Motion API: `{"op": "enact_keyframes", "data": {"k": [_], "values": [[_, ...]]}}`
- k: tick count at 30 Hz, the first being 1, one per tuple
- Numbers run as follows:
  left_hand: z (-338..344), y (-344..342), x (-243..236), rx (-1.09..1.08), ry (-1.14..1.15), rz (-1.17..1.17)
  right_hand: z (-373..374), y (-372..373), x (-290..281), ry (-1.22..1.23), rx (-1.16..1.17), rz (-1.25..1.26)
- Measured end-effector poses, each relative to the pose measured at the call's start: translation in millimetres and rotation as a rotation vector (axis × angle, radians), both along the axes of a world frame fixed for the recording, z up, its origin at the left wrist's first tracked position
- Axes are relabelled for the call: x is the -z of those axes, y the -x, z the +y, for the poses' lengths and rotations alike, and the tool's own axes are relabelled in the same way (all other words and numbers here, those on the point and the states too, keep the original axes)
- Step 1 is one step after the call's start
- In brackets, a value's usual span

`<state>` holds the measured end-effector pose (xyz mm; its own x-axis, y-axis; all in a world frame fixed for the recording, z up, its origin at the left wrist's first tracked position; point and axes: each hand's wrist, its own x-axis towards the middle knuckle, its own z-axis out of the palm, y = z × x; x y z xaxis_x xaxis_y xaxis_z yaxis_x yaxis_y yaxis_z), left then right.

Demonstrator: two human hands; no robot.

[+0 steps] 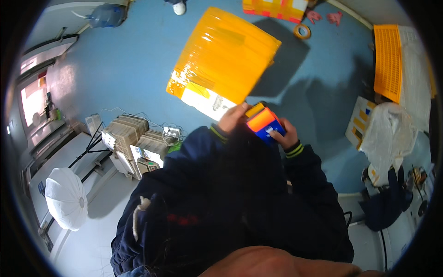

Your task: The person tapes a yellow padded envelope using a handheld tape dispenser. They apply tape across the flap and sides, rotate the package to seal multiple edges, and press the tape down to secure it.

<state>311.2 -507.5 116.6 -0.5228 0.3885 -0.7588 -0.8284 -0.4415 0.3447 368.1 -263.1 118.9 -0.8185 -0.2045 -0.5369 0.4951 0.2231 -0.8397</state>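
A large parcel [226, 55] wrapped in shiny yellow tape is in front of me, with a white label [207, 102] on its near side. My right hand [288, 135] grips a blocky blue and orange item [265, 122] with a yellow and black far edge, perhaps a tape dispenser; its exact kind is unclear. The right thumb lies over its blue face. At the parcel's near corner, my left hand [232, 119] is closed beside the item's left edge. Whether those fingers pinch the parcel, the item or something between them is hidden.
A tape roll [302, 31] and pink gloves [334, 18] lie on the blue floor near another taped box [276, 9]. Yellow crates [387, 62] and a plastic-wrapped bundle [388, 131] stand right. Stacked boxes [124, 131], cables and a white umbrella lamp [67, 198] are left.
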Motion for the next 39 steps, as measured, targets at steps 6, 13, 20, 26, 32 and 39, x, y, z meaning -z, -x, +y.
{"op": "enact_keyframes", "data": {"k": [6, 13, 20, 26, 32, 39], "values": [[-20.6, 17.2, -47.1, 0.179, 0.073, 0.120, -28.7, 14.7, -34.0, -0.025, -0.065, 0.017], [-98.5, -6.3, 12.3, 0.020, 0.211, 0.341, -105.5, 23.7, -21.0, -0.235, -0.241, -0.067], [-297.5, 102.1, 95.1, 0.035, 0.855, 0.528, -184.5, 54.7, -8.3, -0.506, -0.351, -0.280], [-317.2, 147.5, 161.9, 0.074, 1.153, 0.368, -211.6, 98.5, 19.9, -0.622, -0.366, -0.203], [-300.4, 130.7, 187.9, -0.025, 0.983, 0.290, -112.1, 29.8, 31.8, -0.749, -0.331, -0.390], [-296.5, 118.7, 188.1, -0.045, 0.875, 0.120, -76.7, 16.0, 106.2, -0.828, -0.370, -0.388]]}}
